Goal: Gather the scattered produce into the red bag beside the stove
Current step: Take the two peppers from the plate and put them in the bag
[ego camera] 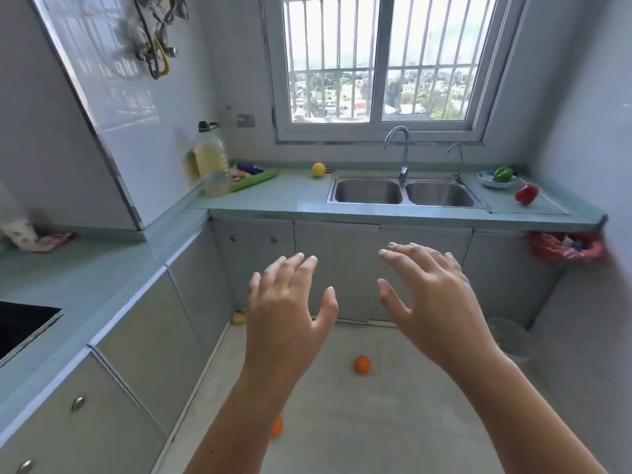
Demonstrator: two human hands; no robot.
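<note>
Orange (362,365) on the floor (376,422), red pepper (526,194) on the counter (273,196)

2 hands: left hand (287,313) & right hand (434,302). 2 oranges (362,365) (277,426), both on floor. 1 yellowish item (239,317) at cabinet base, too blurred to ID. 1 yellow fruit (318,169) on counter. 2 peppers: 1 green pepper (503,174), 1 red pepper (526,194). 1 dish (487,181). 1 red bag (561,249). 1 oil bottle (212,162). 1 sink (403,203) w/ 2 basins. 2 taps (398,142) (456,155). 4 cabinet knobs (233,238) (274,239) (78,403) (24,466). 1 pink cloth (54,241). 1 window (376,63), 2 panes.
</note>
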